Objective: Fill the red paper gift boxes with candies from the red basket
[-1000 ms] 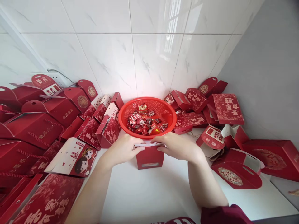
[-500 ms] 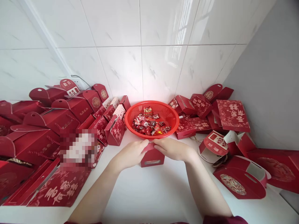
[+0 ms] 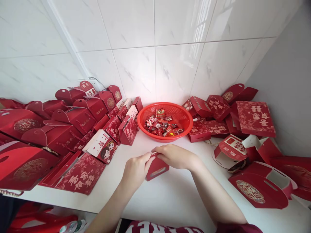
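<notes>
A small red paper gift box (image 3: 157,168) with a slot-like window stands on the white table, between my hands. My left hand (image 3: 136,169) grips its left side near the top edge, thumb and fingers closed. My right hand (image 3: 175,156) reaches over from the right, its fingers curled on the box's top and covering part of it. Just behind the box is a red plastic basket (image 3: 165,139) holding wrapped candies (image 3: 157,124). What is inside the gift box is hidden.
Many red gift boxes (image 3: 77,174) stand in rows on the left. More boxes (image 3: 256,118) are piled at the right, some open, such as a handled box (image 3: 259,187) near the front. A tiled wall (image 3: 136,71) rises behind. Red items and a bottle (image 3: 70,226) lie below the table's front-left edge.
The view has swung left, showing the table's front edge. The gift box has turned and tilted slightly, and my left hand has moved down along its left side. Both hands stay on it.
</notes>
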The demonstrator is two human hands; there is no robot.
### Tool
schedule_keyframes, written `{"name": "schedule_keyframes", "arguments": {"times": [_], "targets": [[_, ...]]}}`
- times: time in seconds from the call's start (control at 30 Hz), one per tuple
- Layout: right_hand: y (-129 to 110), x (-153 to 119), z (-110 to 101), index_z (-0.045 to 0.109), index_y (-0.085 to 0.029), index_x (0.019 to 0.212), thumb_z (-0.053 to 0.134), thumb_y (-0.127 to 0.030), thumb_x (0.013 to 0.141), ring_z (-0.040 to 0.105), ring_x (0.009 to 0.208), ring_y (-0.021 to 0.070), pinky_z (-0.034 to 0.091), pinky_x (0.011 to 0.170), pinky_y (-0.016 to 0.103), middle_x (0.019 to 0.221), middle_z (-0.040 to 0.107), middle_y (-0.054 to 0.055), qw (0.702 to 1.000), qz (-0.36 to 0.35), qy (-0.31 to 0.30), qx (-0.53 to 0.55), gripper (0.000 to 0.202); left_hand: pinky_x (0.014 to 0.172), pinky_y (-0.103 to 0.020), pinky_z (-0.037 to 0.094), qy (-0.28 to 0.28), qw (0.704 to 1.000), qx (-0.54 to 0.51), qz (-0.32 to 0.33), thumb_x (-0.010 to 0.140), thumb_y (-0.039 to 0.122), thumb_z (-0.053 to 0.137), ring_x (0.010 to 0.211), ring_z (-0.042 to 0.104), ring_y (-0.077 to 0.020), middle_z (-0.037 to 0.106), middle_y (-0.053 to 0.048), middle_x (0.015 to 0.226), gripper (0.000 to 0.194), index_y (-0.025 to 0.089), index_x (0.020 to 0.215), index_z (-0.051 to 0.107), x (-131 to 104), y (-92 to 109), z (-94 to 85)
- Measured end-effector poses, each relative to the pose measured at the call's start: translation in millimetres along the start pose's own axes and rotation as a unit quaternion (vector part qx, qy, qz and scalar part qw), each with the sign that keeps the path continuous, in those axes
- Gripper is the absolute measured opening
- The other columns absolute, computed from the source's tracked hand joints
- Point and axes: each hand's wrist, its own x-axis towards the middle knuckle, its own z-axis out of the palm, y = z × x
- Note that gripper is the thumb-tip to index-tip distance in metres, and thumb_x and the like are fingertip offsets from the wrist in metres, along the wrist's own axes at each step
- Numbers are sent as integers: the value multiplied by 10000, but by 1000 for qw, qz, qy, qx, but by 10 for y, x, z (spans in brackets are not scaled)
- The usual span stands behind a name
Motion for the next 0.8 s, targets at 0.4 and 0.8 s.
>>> {"name": "schedule_keyframes", "arguments": {"times": [0.4,0.8], "targets": [[55,-520,-296,434,-198,1402,423,-350,975,664,1024,332,509,788,411,1157,675,165,973,172,101,-112,454,648,-391,412,-37,913,125,-388,940,530,259,835,654,-372,719,-153,863,546,231,1068,697,-630,-781,-595],[216,-641,-388,479,-221,1353,388,-401,983,660,1047,329,500,844,429,1113,693,141,965,209,128,-90,422,646,-375,412,8,933,99,-347,964,495,168,893,642,-353,703,-159,1003,557,234,1186,607,-161,-990,-418]]}}
